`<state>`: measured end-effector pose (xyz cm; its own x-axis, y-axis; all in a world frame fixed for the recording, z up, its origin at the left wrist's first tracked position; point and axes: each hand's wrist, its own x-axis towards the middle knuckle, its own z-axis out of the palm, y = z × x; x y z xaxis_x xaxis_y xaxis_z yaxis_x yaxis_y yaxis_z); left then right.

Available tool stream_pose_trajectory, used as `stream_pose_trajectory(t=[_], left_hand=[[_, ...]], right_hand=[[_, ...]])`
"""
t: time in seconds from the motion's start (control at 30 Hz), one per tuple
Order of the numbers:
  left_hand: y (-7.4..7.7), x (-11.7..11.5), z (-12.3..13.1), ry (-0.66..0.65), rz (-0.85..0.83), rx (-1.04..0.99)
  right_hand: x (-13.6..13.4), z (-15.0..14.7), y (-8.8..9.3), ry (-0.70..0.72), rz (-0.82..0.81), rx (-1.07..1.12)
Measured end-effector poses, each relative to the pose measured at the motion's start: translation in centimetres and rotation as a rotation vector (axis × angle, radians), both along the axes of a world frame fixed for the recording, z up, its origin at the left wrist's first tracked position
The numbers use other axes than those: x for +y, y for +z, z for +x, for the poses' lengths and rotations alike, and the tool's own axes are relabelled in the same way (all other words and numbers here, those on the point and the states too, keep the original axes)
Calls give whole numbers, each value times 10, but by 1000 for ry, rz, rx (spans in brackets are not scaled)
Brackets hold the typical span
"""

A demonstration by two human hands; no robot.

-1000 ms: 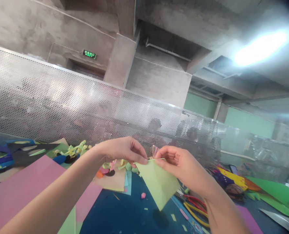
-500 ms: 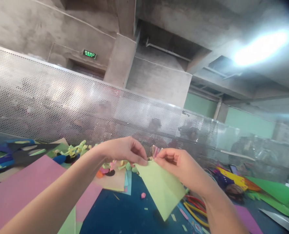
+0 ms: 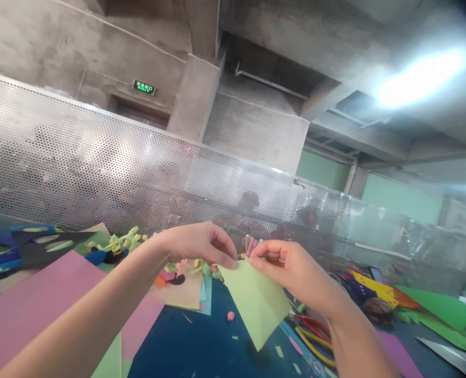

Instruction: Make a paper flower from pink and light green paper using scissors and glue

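A pale green sheet (image 3: 258,299), paper or thin foam, hangs above the blue tabletop with one corner pointing down. My left hand (image 3: 213,244) pinches its upper left edge between thumb and fingertips. Close beside it, my right hand (image 3: 276,262) grips the same top edge, fingers curled. Just behind the right fingertips stand several thin pinkish strips (image 3: 252,244); whether the hand touches them I cannot tell. Beneath the sheet lie a small pink piece (image 3: 230,316) and some pale scraps (image 3: 279,351).
Pink sheets (image 3: 48,310) cover the left of the blue table (image 3: 186,341). Scissors with red and yellow handles (image 3: 315,338) lie right of the green sheet. Farther right are green sheets (image 3: 445,310) and a purple one (image 3: 400,354). A perforated metal screen (image 3: 138,168) rises behind.
The lower part of the pale green sheet has swung slightly left and up, uncovering more of the scissors. Both hands keep nearly the same place and grip.
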<state>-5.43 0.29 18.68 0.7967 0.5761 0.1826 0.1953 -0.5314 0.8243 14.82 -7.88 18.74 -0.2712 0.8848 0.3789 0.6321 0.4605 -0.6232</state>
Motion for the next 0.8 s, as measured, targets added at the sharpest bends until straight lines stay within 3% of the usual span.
stream_pose_trajectory(t=[0.3, 0.8], left_hand=[[1, -3, -2, 9, 14, -6], [-1, -1, 1, 121, 161, -147]], right_hand=[[5, 4, -2, 46, 27, 28], [7, 1, -1, -76, 71, 138]])
